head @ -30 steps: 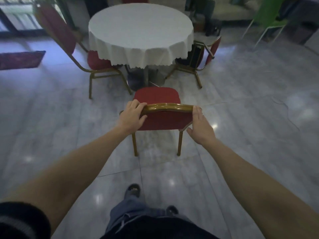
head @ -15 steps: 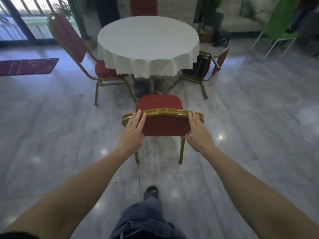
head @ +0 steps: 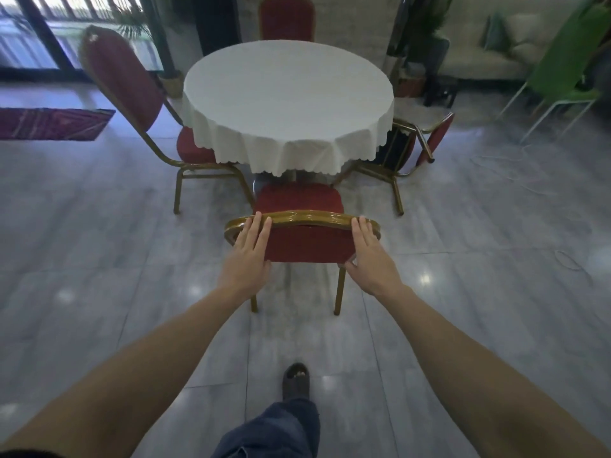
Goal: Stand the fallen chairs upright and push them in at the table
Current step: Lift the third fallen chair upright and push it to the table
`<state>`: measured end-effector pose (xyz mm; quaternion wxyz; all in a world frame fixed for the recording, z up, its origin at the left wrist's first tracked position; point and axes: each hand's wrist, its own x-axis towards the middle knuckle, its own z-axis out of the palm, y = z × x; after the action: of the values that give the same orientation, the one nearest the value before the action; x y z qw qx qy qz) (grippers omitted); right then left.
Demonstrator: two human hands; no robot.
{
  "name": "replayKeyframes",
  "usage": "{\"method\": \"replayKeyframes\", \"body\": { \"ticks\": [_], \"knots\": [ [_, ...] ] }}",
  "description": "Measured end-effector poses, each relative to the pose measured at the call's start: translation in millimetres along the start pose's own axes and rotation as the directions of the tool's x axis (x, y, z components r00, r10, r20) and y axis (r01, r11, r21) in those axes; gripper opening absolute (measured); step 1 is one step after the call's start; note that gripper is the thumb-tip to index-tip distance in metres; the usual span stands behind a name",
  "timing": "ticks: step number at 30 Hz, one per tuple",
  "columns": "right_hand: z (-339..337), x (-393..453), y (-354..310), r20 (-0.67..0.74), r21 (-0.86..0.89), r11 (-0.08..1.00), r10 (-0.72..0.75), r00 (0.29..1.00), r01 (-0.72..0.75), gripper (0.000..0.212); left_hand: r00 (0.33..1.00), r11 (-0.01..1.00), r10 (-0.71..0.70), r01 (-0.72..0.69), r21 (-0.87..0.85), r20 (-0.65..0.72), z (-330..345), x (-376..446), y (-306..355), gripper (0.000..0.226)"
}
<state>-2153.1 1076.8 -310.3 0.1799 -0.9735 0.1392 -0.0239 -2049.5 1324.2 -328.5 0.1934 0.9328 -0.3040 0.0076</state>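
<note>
Grey floor tiles surround the round white-clothed surface. Both hands, left hand and right hand, press straight fingers, held together, against the upright near chair, its seat reaching the cloth's edge; another chair lies tipped beside it.

We list: banquet chairs, red upholstery, gold frames; tablecloth, plain white; floor, grey marbled tile; rug, purple patterned; side chair, green.

Near chair: red matt cloth upholstery; glossy gold-coloured metal frame. Table: white matt cloth cover, scalloped hem. Floor: grey marble-look tiles, polished, reflective. Fallen chair: same red cloth, shiny gold-coloured metal legs.
</note>
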Motion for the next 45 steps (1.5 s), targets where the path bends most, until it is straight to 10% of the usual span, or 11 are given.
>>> {"method": "replayKeyframes", "body": {
  "ticks": [28, 36, 45],
  "knots": [
    [-47.1, 214.8, 65.8, 0.151, -0.06, 0.993, -0.094, 0.984, 0.104, 0.088, 0.995, 0.994, -0.095, 0.094, 0.064, 0.008, -25.0, 228.6, -6.9, 0.042],
    [-57.9, 250.9, 74.4, 0.019, -0.196, 0.972, -0.13, 0.991, 0.131, 0.04, 0.989, 0.937, -0.139, 0.114, 0.331, 0.054, -29.1, 248.0, -14.7, 0.04],
    [-74.0, 289.5, 88.0, 0.076, -0.4, 0.908, -0.105, 0.992, 0.127, 0.008, 0.968, 0.959, -0.246, 0.238, 0.156, 0.04, -7.7, 261.1, 6.4, 0.035]
  ]
}}
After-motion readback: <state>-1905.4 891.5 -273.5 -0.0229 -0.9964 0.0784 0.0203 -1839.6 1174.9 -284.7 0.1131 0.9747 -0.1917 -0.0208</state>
